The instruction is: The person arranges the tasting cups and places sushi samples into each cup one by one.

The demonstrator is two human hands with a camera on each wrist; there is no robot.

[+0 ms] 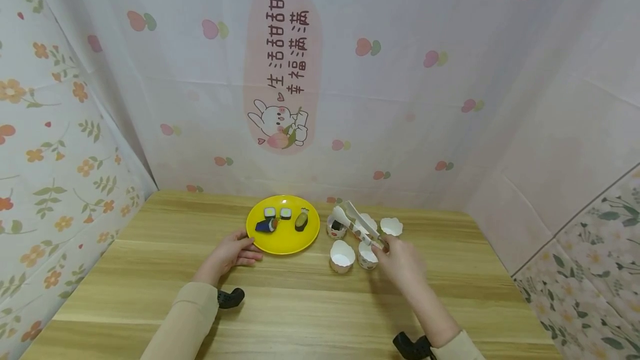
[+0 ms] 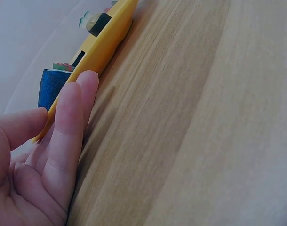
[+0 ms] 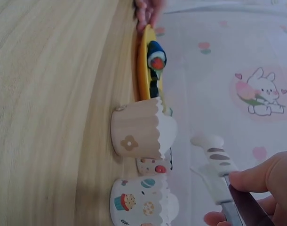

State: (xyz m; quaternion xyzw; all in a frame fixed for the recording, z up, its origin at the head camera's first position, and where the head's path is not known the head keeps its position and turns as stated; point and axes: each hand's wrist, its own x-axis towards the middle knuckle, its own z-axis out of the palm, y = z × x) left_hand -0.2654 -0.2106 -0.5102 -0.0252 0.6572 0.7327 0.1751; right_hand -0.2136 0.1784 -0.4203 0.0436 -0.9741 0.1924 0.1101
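My left hand (image 1: 231, 254) pinches the near left rim of a yellow plate (image 1: 286, 244), thumb above and fingers below, as the left wrist view shows. Toy sushi lies on the plate: two small rolls, one of them a white-and-black roll (image 1: 285, 213), a dark blue hand roll (image 1: 265, 226) and an oblong greenish piece (image 1: 301, 220). In my right hand (image 1: 404, 265) is a pair of tongs (image 3: 221, 161) with white paw-shaped tips, which stand apart with nothing seen between them. The tongs are above several paper cups; a back left cup (image 1: 336, 232) contains a dark piece.
Right of the plate stand the scalloped cups, among them a plain beige cup (image 3: 136, 131), a cupcake-print cup (image 3: 134, 200) and a back right cup (image 1: 391, 227). A printed curtain (image 1: 400, 99) hangs behind the wooden table (image 1: 300, 315).
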